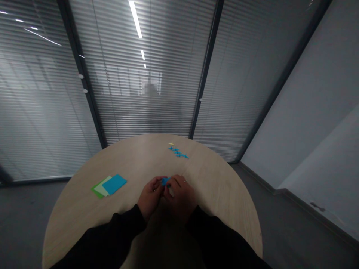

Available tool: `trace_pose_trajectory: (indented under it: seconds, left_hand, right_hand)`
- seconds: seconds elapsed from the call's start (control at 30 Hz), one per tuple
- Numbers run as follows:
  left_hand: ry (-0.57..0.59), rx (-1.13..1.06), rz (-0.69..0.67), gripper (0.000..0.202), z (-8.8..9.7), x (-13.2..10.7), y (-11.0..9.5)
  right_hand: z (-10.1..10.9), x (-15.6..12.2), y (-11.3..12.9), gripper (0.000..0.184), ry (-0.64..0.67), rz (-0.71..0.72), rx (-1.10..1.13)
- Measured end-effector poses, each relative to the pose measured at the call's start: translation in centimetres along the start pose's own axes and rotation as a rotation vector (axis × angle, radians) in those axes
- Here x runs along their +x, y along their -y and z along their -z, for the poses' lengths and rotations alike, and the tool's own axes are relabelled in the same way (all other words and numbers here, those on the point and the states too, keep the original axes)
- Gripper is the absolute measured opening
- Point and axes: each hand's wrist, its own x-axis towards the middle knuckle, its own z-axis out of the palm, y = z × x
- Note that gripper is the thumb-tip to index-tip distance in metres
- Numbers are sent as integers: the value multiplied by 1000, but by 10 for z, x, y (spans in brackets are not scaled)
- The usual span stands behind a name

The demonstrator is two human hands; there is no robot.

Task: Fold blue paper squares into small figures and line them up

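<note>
My left hand (pixel 150 196) and my right hand (pixel 181 196) meet over the middle of a round, light wooden table (pixel 218 186). Both pinch a small piece of folded blue paper (pixel 165 181) between their fingertips, just above the tabletop. My right hand wears a ring. Both forearms are in black sleeves. Farther back on the table lies a short row of small blue folded paper shapes (pixel 178 152) with one pale yellow one (pixel 171 144) at its far end.
A small stack of paper sheets lies left of my hands: blue (pixel 114 184) on top, pale green and green (pixel 97 189) beneath. Glass walls with closed blinds (pixel 146 74) stand behind the table. Grey floor surrounds it.
</note>
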Motion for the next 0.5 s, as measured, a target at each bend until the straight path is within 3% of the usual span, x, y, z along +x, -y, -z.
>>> trace_pose_trajectory:
  seconds: [0.13,0.27,0.5]
  left_hand:
    - [-31,80,-25,32,0,-1,-1]
    - [-8,112,-33,33,1,0,4]
    - [-4,271,-121,25,2,1,9]
  right_hand:
    - [0,0,-1,5,-15,41,-48]
    - [0,-1,0,5,-82,-82,33]
    - [-2,0,-2,6,-55,-217,251]
